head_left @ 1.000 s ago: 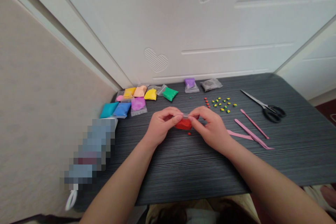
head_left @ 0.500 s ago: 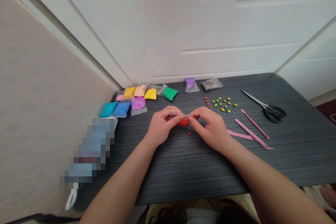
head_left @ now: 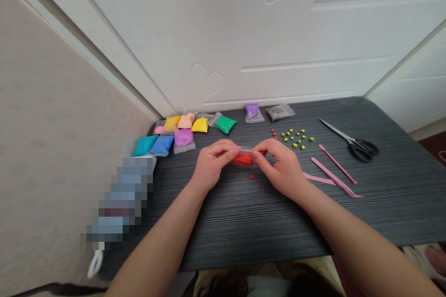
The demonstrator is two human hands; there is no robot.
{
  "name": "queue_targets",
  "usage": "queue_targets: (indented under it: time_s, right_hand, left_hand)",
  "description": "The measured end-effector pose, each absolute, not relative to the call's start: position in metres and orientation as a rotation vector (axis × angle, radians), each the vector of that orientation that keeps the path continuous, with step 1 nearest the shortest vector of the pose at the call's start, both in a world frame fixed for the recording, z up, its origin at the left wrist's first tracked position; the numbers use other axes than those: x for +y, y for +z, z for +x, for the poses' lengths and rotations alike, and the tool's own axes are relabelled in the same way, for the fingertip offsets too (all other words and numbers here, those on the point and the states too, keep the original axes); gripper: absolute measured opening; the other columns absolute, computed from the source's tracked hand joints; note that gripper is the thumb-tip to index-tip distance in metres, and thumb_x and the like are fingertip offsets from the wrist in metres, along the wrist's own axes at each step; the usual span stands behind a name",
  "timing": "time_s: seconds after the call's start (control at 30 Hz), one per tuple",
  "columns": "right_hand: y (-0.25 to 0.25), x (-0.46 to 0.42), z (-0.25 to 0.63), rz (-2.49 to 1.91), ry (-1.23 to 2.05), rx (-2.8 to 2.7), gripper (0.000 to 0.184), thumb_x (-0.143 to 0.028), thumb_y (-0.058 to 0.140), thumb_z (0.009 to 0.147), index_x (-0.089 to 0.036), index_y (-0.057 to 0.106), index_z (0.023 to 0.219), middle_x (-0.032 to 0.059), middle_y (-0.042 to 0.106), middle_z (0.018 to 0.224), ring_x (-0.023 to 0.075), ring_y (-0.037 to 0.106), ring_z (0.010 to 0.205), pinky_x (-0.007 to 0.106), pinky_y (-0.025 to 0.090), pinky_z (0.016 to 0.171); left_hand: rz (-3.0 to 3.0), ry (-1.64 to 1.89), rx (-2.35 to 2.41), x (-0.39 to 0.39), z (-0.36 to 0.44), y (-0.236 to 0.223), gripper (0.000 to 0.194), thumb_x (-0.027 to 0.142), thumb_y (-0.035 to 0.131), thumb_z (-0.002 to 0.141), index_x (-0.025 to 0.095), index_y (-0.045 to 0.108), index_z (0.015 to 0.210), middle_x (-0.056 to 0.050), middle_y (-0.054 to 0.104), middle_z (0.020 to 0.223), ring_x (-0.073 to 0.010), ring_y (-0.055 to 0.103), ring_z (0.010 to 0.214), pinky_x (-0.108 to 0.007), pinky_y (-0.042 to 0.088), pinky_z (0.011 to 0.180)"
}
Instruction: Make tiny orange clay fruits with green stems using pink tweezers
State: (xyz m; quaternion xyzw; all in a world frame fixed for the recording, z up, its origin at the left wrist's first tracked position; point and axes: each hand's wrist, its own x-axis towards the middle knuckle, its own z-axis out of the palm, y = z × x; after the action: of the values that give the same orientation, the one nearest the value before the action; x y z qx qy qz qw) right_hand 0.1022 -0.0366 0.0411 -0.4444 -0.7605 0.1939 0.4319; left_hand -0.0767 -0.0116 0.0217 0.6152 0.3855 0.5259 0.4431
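Note:
Between my two hands hangs a small clear zip bag of red clay (head_left: 243, 159). My left hand (head_left: 215, 162) pinches its top edge at the left with thumb and fingertips. At the opposite corner, my right hand (head_left: 277, 162) grips the same edge between thumb and index finger. A tiny red clay piece (head_left: 251, 177) lies on the dark table (head_left: 258, 227) just below the bag. Beyond my right hand are a few small red pieces (head_left: 274, 134), partly hidden by it, and several yellow-and-green pieces (head_left: 294, 139).
Bags of coloured clay, among them a green one (head_left: 226, 124) and a blue one (head_left: 162, 145), lie back left. A purple bag (head_left: 252, 110) and a grey bag (head_left: 280, 112) rest by the white panel. Rightward are scissors (head_left: 351, 141), pink tweezers (head_left: 334, 176) and a pink stick tool (head_left: 337, 164).
My fingers have shifted along the bag's top edge, a little farther apart now. The red bag tilted out of sight in part, then came back into fuller view.

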Motion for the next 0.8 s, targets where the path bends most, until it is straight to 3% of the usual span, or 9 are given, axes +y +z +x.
queue_targets:
  time_s: [0.3, 0.43, 0.57, 0.7, 0.8]
  right_hand:
    - [0.04, -0.036, 0.103, -1.159, 0.526, -1.836, 0.011, -0.021, 0.047, 0.082, -0.018, 0.057, 0.081, 0.0015, 0.058, 0.075, 0.0129, 0.051, 0.071, 0.026, 0.04, 0.066]
    - [0.039, -0.035, 0.104, -1.184, 0.559, -1.8, 0.013, -0.024, 0.046, 0.083, -0.019, 0.058, 0.082, 0.0012, 0.058, 0.074, 0.0128, 0.051, 0.07, 0.026, 0.04, 0.066]
    - [0.036, -0.032, 0.105, -1.228, 0.691, -1.823, 0.019, -0.028, 0.051, 0.08, -0.019, 0.057, 0.096, 0.0018, 0.059, 0.079, 0.012, 0.053, 0.07, 0.025, 0.042, 0.065]
    - [0.032, -0.032, 0.11, -1.27, 0.843, -2.164, 0.019, -0.032, 0.055, 0.077, -0.02, 0.06, 0.092, 0.0005, 0.06, 0.074, 0.0117, 0.054, 0.065, 0.025, 0.042, 0.06]
    - [0.029, -0.034, 0.113, -1.217, 0.781, -2.441, 0.017, -0.028, 0.056, 0.077, -0.022, 0.063, 0.091, 0.0023, 0.061, 0.082, 0.0142, 0.057, 0.074, 0.027, 0.043, 0.066]
  left_hand:
    - [1.448, 1.277, 0.996, -0.01, -0.076, 0.018, 0.01, 0.026, 0.062, 0.072, 0.022, 0.069, 0.078, -0.003, 0.065, 0.082, -0.0164, 0.058, 0.081, -0.031, 0.042, 0.079]
    - [1.378, 1.273, 1.04, -0.008, -0.076, 0.016, 0.01, 0.028, 0.063, 0.07, 0.02, 0.069, 0.073, -0.002, 0.065, 0.074, -0.0156, 0.057, 0.073, -0.03, 0.043, 0.075]
    - [1.269, 1.402, 1.087, 0.001, -0.083, 0.01, 0.011, 0.028, 0.063, 0.069, 0.018, 0.066, 0.073, -0.001, 0.063, 0.071, -0.0127, 0.056, 0.069, -0.027, 0.043, 0.071]
    - [1.027, 1.676, 1.197, 0.019, -0.097, 0.0, 0.015, 0.03, 0.062, 0.07, 0.017, 0.064, 0.077, 0.001, 0.059, 0.069, -0.0086, 0.053, 0.063, -0.022, 0.043, 0.065]
    - [0.896, 1.75, 1.206, 0.03, -0.107, -0.007, 0.015, 0.03, 0.063, 0.069, 0.016, 0.062, 0.073, 0.003, 0.054, 0.063, -0.0066, 0.05, 0.057, -0.02, 0.042, 0.059]
